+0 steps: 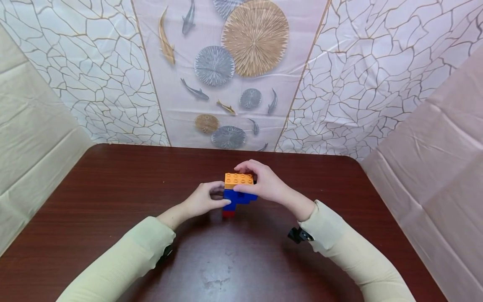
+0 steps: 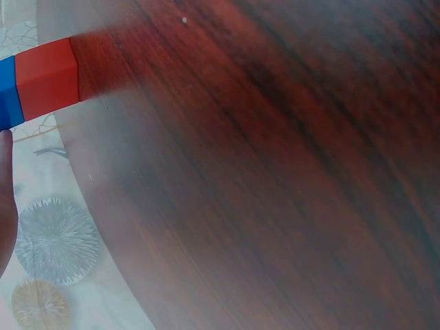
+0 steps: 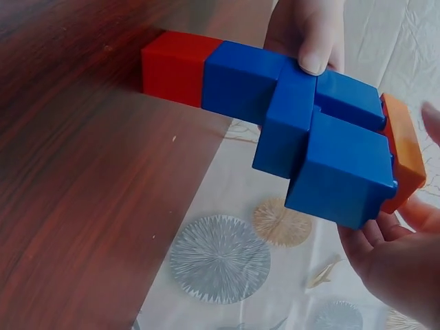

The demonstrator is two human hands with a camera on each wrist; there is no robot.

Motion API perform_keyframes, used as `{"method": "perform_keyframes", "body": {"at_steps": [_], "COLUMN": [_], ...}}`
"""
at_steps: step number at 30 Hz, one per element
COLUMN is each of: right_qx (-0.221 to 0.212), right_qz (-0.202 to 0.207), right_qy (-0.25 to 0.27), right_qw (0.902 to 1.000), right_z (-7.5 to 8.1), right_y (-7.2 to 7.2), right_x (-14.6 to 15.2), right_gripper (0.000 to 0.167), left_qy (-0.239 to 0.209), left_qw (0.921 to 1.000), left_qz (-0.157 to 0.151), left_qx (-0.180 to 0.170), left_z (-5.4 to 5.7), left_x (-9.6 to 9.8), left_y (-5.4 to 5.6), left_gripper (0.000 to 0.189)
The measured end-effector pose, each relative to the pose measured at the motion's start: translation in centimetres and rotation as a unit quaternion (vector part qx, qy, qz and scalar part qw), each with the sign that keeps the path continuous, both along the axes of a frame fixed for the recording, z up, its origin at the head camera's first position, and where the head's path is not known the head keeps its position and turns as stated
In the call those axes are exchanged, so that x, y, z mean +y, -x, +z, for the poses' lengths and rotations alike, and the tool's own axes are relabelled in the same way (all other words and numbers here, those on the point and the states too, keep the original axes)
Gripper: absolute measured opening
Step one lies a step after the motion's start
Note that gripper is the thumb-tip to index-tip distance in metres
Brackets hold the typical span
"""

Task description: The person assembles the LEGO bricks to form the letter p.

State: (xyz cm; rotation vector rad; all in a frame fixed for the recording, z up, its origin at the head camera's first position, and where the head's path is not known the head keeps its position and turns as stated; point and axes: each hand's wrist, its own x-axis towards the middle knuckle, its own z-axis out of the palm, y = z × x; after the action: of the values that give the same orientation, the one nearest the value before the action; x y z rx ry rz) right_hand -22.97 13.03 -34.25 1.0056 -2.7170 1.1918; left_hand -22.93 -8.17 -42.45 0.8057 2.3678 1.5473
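Observation:
A stack of blue toy building bricks (image 3: 289,124) stands at mid-table on a single red brick (image 3: 180,69), widening in steps to the right. Across its top lies an orange eight-stud brick (image 1: 239,178); blue studs show along a narrow gap beneath it in the right wrist view. My left hand (image 1: 200,199) pinches the blue bricks from the left side, thumb on the near face. With thumb in front and fingers behind, my right hand (image 1: 266,182) grips the orange brick at its right end. The left wrist view catches only the red brick, a bit of blue and a finger (image 2: 7,206).
The dark brown wooden table (image 1: 124,184) reflects light near its front. Behind it hangs a patterned cloth backdrop (image 1: 226,100), with pale cloth walls at both sides. A black wrist camera (image 1: 299,235) sits under the right sleeve.

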Motion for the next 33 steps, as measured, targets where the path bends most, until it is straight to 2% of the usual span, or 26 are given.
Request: {"method": "perform_keyframes", "body": {"at_steps": [9,15,19,24,28,33], "right_qx": [0.004,0.037,0.049,0.028,0.013,0.023], "right_qz": [0.003,0.011,0.009,0.009,-0.014,-0.030], "right_qy": [-0.006,-0.009,-0.018,-0.011,0.010,0.011], "right_qw": [1.0000,0.9992,0.9986,0.9995,0.9998,0.9992], "right_z": [0.2,0.1,-0.1,0.0,0.0,0.0], "right_y": [-0.2,-0.4,-0.5,-0.6,-0.6,-0.6], "right_x": [-0.6,-0.8,-0.6,0.3,1.3,1.7], "right_gripper": [0.028,0.029,0.031,0.034,0.029,0.027], "left_qy": [-0.005,-0.003,-0.007,-0.015,-0.009,-0.009], "left_qw": [0.9999,0.9999,0.9998,0.9998,0.9999,0.9999], "left_qz": [-0.009,-0.006,-0.007,-0.010,-0.005,-0.001], "left_qx": [-0.010,0.013,0.015,0.000,-0.007,-0.014], "left_z": [0.1,0.2,0.2,0.0,0.0,0.2], "left_x": [0.0,-0.1,0.0,0.3,0.4,0.1], "left_y": [0.0,-0.1,-0.1,-0.1,-0.1,-0.1], "left_gripper": [0.044,0.044,0.044,0.044,0.044,0.044]}}
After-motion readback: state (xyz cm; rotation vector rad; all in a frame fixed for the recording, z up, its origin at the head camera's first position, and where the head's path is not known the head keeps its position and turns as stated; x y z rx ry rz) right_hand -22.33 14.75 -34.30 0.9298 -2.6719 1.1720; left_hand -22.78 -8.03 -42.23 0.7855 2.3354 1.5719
